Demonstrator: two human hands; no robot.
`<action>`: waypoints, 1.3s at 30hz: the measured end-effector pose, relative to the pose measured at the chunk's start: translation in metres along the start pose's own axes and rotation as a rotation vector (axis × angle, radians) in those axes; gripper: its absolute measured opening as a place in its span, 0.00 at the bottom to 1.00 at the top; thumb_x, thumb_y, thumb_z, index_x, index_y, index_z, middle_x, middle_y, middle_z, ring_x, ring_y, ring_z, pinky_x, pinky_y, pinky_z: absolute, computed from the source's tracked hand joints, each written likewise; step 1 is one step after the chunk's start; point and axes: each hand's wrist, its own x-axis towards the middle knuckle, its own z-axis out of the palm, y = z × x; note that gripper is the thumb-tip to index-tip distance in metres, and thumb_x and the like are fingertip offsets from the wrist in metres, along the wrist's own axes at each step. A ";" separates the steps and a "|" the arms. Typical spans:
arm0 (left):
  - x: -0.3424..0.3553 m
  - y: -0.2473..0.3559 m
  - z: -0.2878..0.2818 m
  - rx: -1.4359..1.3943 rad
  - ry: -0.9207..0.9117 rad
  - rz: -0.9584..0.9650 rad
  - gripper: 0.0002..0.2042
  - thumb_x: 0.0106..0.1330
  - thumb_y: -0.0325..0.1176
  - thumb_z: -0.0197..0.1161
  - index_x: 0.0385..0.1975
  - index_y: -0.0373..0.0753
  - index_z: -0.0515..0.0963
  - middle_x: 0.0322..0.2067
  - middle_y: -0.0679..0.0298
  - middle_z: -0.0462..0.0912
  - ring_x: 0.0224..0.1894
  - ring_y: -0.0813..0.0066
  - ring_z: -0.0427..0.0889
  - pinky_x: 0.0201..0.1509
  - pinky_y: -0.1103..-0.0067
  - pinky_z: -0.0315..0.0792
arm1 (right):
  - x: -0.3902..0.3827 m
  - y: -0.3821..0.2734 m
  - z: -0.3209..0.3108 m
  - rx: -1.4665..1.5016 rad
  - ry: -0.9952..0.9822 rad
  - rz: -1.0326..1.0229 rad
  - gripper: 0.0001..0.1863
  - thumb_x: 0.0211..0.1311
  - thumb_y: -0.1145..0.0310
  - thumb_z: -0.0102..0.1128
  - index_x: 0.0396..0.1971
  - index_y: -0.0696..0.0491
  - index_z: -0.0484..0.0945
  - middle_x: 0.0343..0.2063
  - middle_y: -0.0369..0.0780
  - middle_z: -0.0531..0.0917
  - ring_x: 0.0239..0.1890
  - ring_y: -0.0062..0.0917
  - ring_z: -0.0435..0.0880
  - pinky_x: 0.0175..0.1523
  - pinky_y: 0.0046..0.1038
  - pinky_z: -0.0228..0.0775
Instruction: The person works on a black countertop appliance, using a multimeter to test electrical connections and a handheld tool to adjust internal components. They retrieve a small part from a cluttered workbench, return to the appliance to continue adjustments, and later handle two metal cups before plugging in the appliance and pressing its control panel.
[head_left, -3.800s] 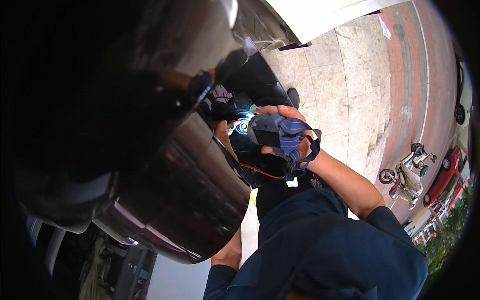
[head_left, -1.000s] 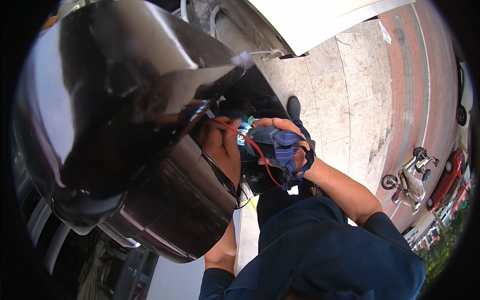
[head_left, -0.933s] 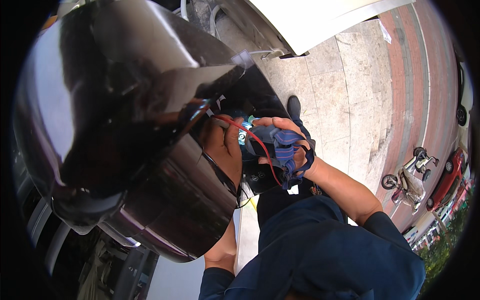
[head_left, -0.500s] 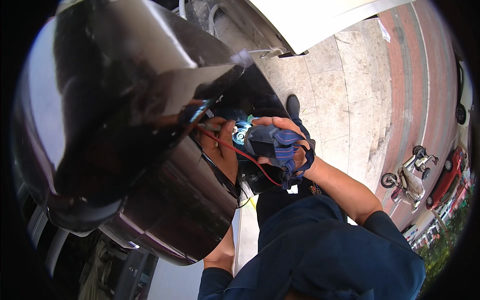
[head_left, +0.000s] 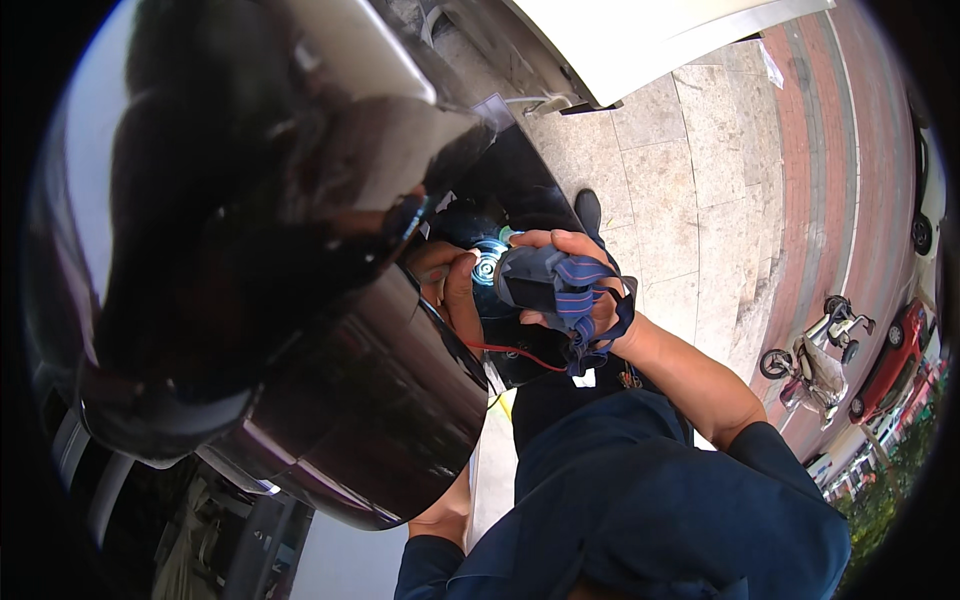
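Beside the ringed glow (head_left: 487, 265) on the black panel (head_left: 520, 175), gripping the strapped lamp (head_left: 535, 278) with the right hand (head_left: 605, 318). Bringing thumb and finger of the left hand (head_left: 457, 287) close together, cannot tell on what. Now with the red wire (head_left: 538, 357) lower, no longer across those fingers, so leaving them plainer to see. Farther out, on to a scooter (head_left: 818, 365).

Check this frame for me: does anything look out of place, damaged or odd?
I see no clear spill or damage. A white scrap lies at the upper right, where pale paving meets reddish paving, like stray litter. Also, the blue straps on the grey device in the right hand hang bunched and loosely looped.
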 end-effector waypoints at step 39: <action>-0.018 -0.017 0.002 -0.420 0.133 -0.307 0.06 0.75 0.26 0.62 0.44 0.31 0.75 0.43 0.52 0.86 0.49 0.60 0.88 0.59 0.69 0.82 | -0.001 0.003 -0.002 -0.058 -0.014 -0.014 0.46 0.53 0.73 0.81 0.70 0.47 0.63 0.62 0.51 0.77 0.61 0.42 0.82 0.63 0.38 0.77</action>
